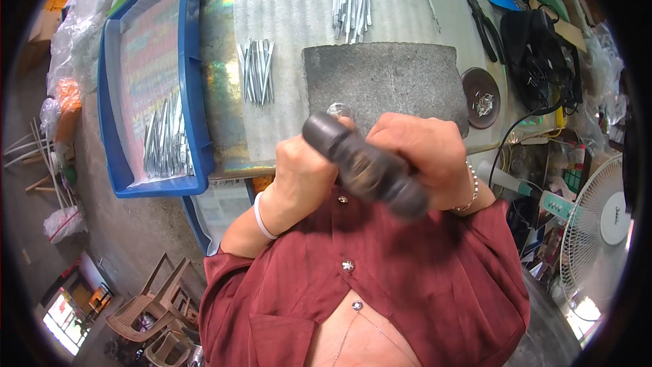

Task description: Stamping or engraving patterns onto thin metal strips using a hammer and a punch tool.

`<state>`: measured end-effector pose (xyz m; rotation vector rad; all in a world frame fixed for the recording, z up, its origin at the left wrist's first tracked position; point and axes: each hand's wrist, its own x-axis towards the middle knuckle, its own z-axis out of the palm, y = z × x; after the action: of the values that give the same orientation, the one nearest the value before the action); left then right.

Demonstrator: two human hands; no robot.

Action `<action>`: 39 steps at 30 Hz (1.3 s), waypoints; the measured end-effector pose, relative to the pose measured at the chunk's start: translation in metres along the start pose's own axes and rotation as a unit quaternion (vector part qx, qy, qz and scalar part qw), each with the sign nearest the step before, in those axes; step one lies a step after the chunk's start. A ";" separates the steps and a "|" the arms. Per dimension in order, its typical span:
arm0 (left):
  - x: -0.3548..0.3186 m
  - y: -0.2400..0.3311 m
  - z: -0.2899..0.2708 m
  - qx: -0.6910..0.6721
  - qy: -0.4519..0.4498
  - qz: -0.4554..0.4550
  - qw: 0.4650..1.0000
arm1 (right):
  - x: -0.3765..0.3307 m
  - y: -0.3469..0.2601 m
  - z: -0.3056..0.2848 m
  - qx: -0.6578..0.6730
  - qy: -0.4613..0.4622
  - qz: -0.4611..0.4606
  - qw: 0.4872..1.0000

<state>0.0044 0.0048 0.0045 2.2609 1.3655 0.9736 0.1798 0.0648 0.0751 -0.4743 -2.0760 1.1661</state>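
My right hand [424, 153] is closed round the handle of a ball-peen hammer [367, 166], raised so that its dark metal head hides part of both hands. My left hand [304, 163] is closed at the near edge of a grey stone slab [387, 75]; the hammer head covers some of its fingers. Just beyond those fingertips a small shiny round piece [338, 109] shows on the slab. Whatever the left fingers pinch is hidden. Thin silver metal rods lie in one bundle [351, 8] behind the slab and another bundle [256, 71] to its left.
A blue tray [197, 81] at the left holds more metal rods [168, 139]. Right of the slab are a brown dish [468, 88] of small metal bits, black-handled pliers [485, 27] and a black bag [540, 54] with cables. A fan [598, 217] stands at the right.
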 end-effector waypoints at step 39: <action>0.003 0.000 -0.005 -0.038 0.028 -0.083 0.995 | -0.019 -0.051 -0.023 -0.257 -0.085 -0.019 0.963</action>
<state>0.0022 0.0071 0.0090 2.0430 1.4858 1.0216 0.2107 0.0399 0.1193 -0.5849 -2.5313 0.6503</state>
